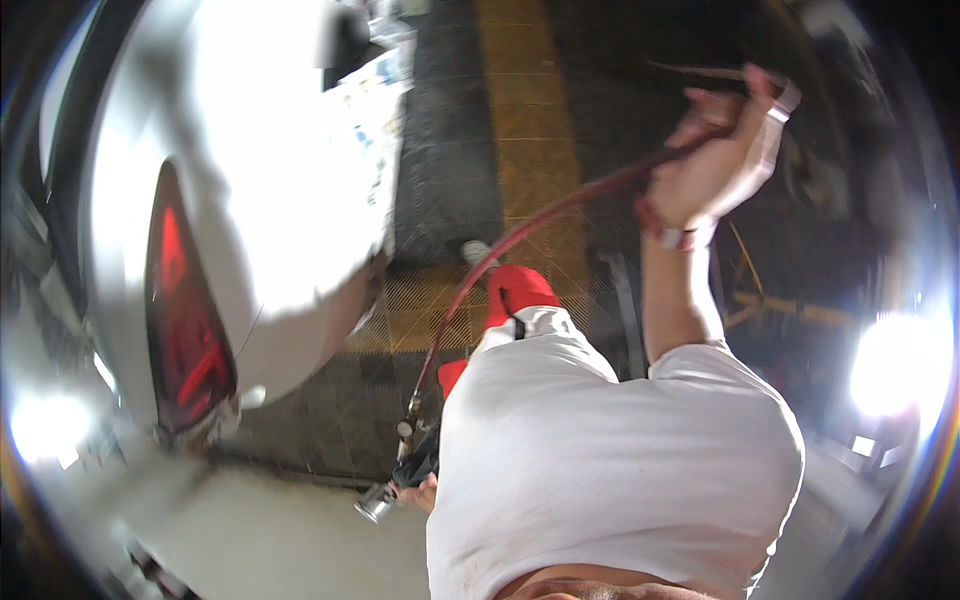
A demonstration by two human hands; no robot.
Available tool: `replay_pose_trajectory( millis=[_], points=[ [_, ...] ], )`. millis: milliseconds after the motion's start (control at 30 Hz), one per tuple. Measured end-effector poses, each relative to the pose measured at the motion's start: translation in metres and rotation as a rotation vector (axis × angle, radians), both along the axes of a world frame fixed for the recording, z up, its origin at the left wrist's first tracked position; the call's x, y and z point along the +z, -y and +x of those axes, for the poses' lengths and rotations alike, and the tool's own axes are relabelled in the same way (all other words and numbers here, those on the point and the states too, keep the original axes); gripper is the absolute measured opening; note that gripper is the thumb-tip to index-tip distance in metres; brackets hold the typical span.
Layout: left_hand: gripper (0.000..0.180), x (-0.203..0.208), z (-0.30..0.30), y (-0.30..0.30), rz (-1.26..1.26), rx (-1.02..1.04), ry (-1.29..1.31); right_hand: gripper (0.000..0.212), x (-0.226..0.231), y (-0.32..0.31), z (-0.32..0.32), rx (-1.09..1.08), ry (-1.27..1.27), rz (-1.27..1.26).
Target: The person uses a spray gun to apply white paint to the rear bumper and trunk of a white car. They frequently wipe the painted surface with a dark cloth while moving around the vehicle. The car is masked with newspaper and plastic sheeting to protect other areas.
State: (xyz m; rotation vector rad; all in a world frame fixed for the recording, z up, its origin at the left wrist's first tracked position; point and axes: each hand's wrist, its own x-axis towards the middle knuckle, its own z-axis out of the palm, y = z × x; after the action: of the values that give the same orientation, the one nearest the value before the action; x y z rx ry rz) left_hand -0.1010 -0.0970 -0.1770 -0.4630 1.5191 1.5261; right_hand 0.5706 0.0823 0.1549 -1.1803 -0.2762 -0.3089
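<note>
Right hand (pixel 715 155): raised at upper right, arm well out from body; fingers-curled grip on red hose (pixel 590 189), palm area motion-blurred; tightness of grip, cannot tell.
Right wrist: banded with reddish wristband (pixel 678 238), pale piece on it.
Left hand (pixel 418 492): low at lower left, mostly hidden behind white shirt (pixel 615 450); bent around gun-shaped tool (pixel 408 472), judging by the few fingers on show; finger-by-finger hold, cannot tell.
Gun-shaped tool: at left hand, beside left edge of shirt; dark in the middle, silvery metal cup (pixel 374 503) at the lower-left end.
Gauge (pixel 404 429): small, round, mounted at hose end of tool; too small to read.
Red hose: attached near gauge, arched up and across to right hand, clear of body along the middle; thin dark strand past the fingertips, too blurred to identify.
Vehicle (pixel 270 230): white, along left side, glare-washed; well apart from right hand.
Tail light (pixel 188 320): red, tall, pointed at top, set in vehicle's near corner.
Red shorts (pixel 525 288): below shirt hem, in front of hose from this angle or just beside it, cannot tell.
Floor (pixel 440 130): dark, grid-textured, crossed by yellow stripe (pixel 530 120).
Lamps: bright glare at right (pixel 900 365) and far left.
</note>
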Motion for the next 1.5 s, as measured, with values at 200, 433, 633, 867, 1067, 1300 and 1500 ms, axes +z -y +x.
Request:
replay_pose_trajectory(
  millis=[200,433,633,867,1067,1300,1500],
  points=[
    [0.055,-0.045,-0.065,0.011,-0.033,-0.166,-0.017,0.023,-0.078,0.049,-0.154,0.659,0.007,-0.137],
    [0.058,-0.089,-0.145,0.052,-0.005,-0.144,-0.012,0.018,-0.109,0.121,-0.313,1.253,0.135,-0.31],
    [0.061,-0.08,-0.197,0.093,-0.024,0.009,-0.063,0.018,-0.118,0.104,-0.41,1.627,0.81,-0.201],
    [0.065,-0.124,-0.227,0.106,-0.002,0.305,-0.055,0.014,-0.27,0.081,-0.391,1.227,-0.162,-0.33],
    [0.068,-0.141,-0.216,0.104,-0.036,0.418,0.004,0.056,-0.517,0.202,-0.261,0.904,-0.077,-1.764],
    [0.061,-0.145,-0.192,0.097,0.319,-0.007,0.03,0.047,-0.361,0.135,-0.277,1.926,-0.153,-1.627],
    [0.039,-0.064,-0.08,0.008,0.543,-0.123,0.204,0.059,-0.225,0.054,-0.435,1.956,0.687,-0.965]
  ],
)
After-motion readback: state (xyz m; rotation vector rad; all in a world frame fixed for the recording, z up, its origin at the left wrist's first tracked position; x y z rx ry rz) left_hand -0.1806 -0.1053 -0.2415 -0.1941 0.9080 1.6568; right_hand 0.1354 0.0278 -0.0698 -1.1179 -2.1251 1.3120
